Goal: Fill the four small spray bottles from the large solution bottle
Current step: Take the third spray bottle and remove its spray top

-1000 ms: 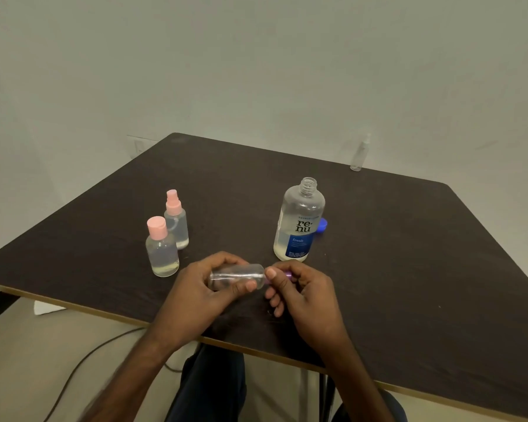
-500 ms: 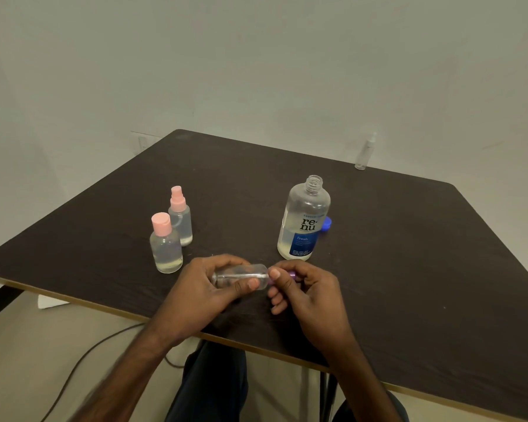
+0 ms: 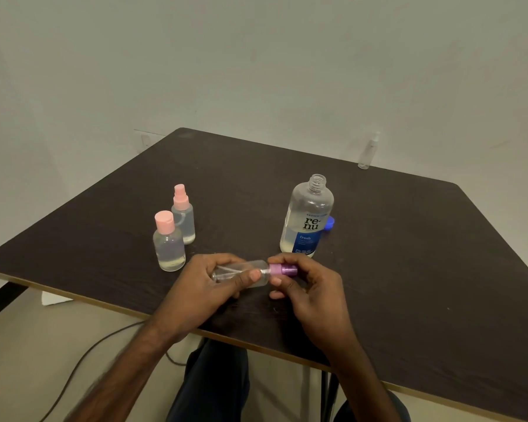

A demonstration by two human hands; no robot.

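Our left hand (image 3: 208, 281) grips the small clear bottle (image 3: 244, 274) on its side above the table's (image 3: 409, 269) near edge; our right hand (image 3: 311, 287) pinches its purple spray top (image 3: 282, 269), now more exposed than a moment ago; we judge it mid-twist, near the uncapped large solution bottle (image 3: 307, 220).
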